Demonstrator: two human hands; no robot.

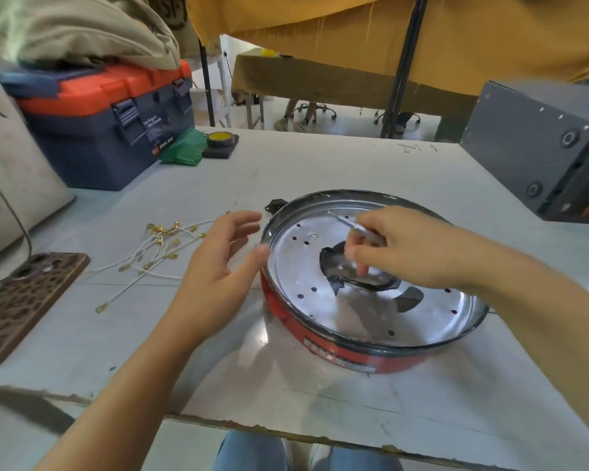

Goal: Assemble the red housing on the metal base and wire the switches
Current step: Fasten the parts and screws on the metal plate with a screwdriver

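the red housing (337, 351) sat on the worktop (354, 158) with the metal base (337, 311) nested in it, shiny side up. my right hand (388, 246) pinched a thin screwdriver (346, 220) over the base, while my left hand (218, 270) hovered spread at the housing's rim. loose wires (157, 253) lay to the left, beside a phone (28, 300).
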